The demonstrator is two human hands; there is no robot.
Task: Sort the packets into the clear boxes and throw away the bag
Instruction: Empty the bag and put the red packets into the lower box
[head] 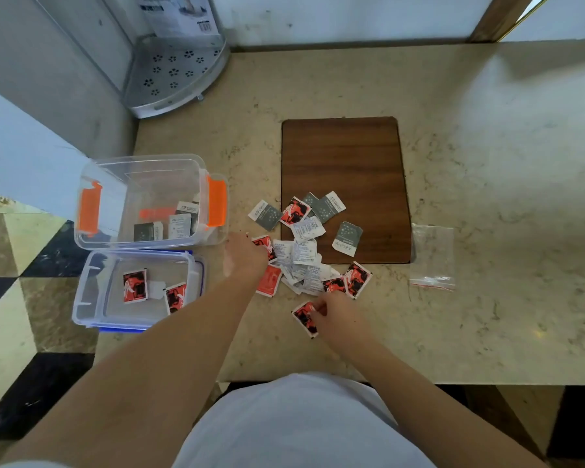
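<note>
**Packet sort under way; loose pile remains on counter, bag not yet discarded**

The packets [301, 251] lie in a loose, overlapping heap on the stone-look counter [487, 163], partly spread onto a brown wood-grain mat [345, 157]. Three kinds show: red-and-black, grey with white ends, and plain white with fine print. They appear to be small flat sachets, light and pliable, with smooth faces likely to slide over each other. Judged best taken by an edge or corner in a fingertip pinch, one at a time, since neighbours overlap.

The right hand [335, 312] is closed in a pinch on one red-and-black packet [304, 317] lying just clear of the heap's near edge. The left hand [245, 253] rests at the heap's left edge over another red-and-black packet [265, 246]; its fingers are hidden, so whether it grips anything cannot be told.

At the counter's left edge stand two clear, rigid plastic boxes, touching or nearly so. The orange-clipped box [149, 201] holds a few grey and white packets. The blue-trimmed box [139, 288] holds two red-and-black packets and a small pale item, unidentified.

The bag [433, 258], a thin clear zip type with a red seal line, lies flat and empty to the right of the mat, well apart from both hands. It looks flimsy and liable to shift easily.
</note>
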